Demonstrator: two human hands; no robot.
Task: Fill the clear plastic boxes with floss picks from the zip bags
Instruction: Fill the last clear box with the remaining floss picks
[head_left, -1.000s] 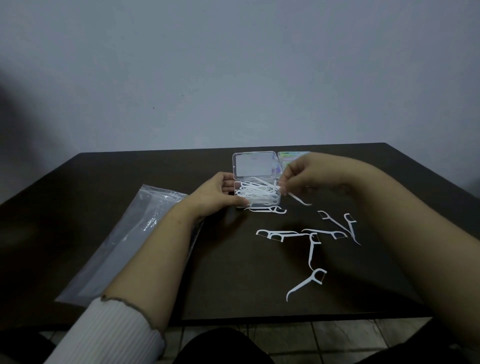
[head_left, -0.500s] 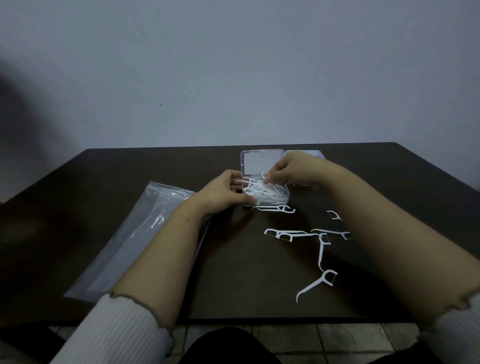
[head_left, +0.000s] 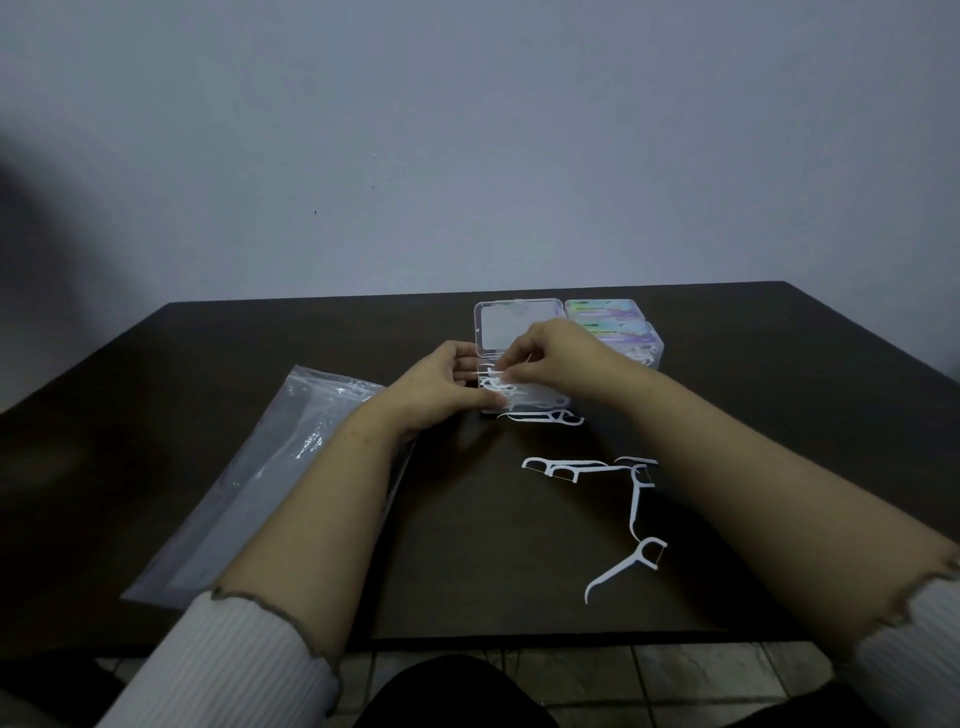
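An open clear plastic box (head_left: 519, 327) sits mid-table, its lid raised toward the wall and its tray heaped with white floss picks (head_left: 540, 396). My left hand (head_left: 441, 387) grips the tray's left edge, thumb on the front rim. My right hand (head_left: 558, 356) is over the tray, fingertips pinching a floss pick at the pile's left end. Several loose floss picks (head_left: 587, 467) lie on the dark table in front of the box, one (head_left: 626, 569) nearest me. A clear zip bag (head_left: 270, 483) lies flat at the left, partly under my left forearm.
Two closed clear boxes (head_left: 618, 332) with colourful labels sit right behind my right hand. The dark table (head_left: 467, 571) ends at a front edge close to me, with tiled floor below. A plain wall stands behind the table.
My right hand moved left from the box's right side to above its left end, carrying a pick into the tray. The left hand stayed on the box. The camera view shifted slightly.
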